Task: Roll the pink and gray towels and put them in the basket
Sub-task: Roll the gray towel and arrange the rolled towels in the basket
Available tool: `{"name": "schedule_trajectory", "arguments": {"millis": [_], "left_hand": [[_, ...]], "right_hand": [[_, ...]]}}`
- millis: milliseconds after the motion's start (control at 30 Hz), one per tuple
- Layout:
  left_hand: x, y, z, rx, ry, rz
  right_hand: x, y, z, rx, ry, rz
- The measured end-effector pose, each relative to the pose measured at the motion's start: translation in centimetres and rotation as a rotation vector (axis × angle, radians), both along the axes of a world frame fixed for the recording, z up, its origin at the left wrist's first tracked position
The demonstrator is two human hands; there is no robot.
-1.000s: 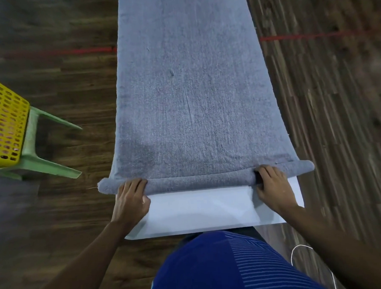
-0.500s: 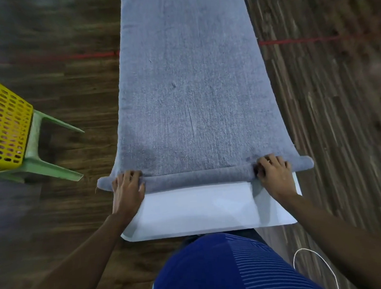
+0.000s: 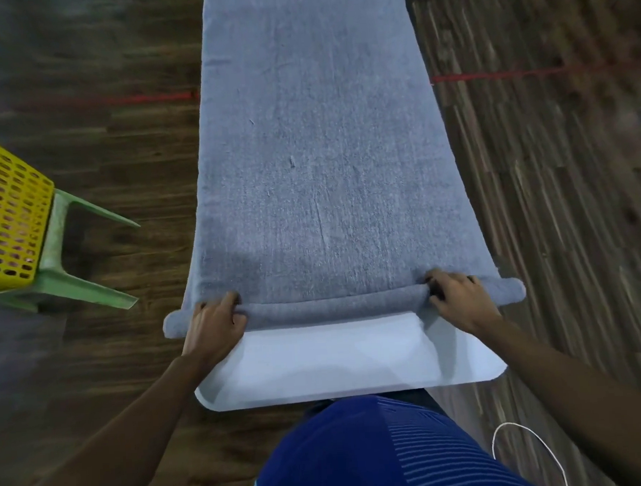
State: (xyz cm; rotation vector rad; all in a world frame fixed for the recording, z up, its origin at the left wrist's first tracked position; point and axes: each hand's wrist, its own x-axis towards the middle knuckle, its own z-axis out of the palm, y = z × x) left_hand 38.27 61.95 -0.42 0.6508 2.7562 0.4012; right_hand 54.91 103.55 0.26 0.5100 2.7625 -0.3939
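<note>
Gray towel lies flat along white table, its near edge rolled into a thin tube at 6 o'clock. Left hand and right hand each curl fingers over that tube, gripping it near its 9 and 3 o'clock ends. Yellow basket sits on green stool at 9 o'clock, well apart from the towel.

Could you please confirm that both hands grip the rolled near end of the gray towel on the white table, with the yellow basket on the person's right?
Not quite: the head view shows the yellow basket on the person's left. The rest stands: the left hand and the right hand grip the rolled near end of the gray towel on the white table.
</note>
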Motion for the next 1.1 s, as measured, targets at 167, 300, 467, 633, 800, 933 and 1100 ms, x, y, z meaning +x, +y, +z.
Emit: {"name": "schedule_trajectory", "arguments": {"millis": [167, 300, 467, 633, 800, 933, 1100], "left_hand": [[-0.1, -0.2, -0.6, 0.025, 0.193, -0.058], [1.5, 0.0, -0.9, -0.073, 0.118, -0.130], [1.2, 0.3, -0.3, -0.083, 0.104, -0.096], [-0.1, 0.2, 0.1, 0.011, -0.078, -0.021], [0.8, -0.6, -1.1, 0.040, 0.150, -0.017], [3.1, -0.8, -1.0, -0.024, 0.154, -0.153], [2.8, -0.8, -0.2, -0.115, 0.067, -0.145]], "right_hand": [[0.5, -0.9, -1.0, 0.154, 0.240, 0.039], [1.7, -1.9, -1.7, 0.143, 0.136, 0.047], [1.0, -1.5, -1.2, 0.189, 0.176, 0.015], [0.8, -0.6, -0.8, 0.167, -0.024, -0.008], [1.8, -1.7, -1.5, 0.197, 0.268, 0.018], [2.9, -2.4, -2.1, 0.130, 0.183, 0.067], [2.4, -2.2, -1.5, 0.138, 0.149, 0.040]]}}
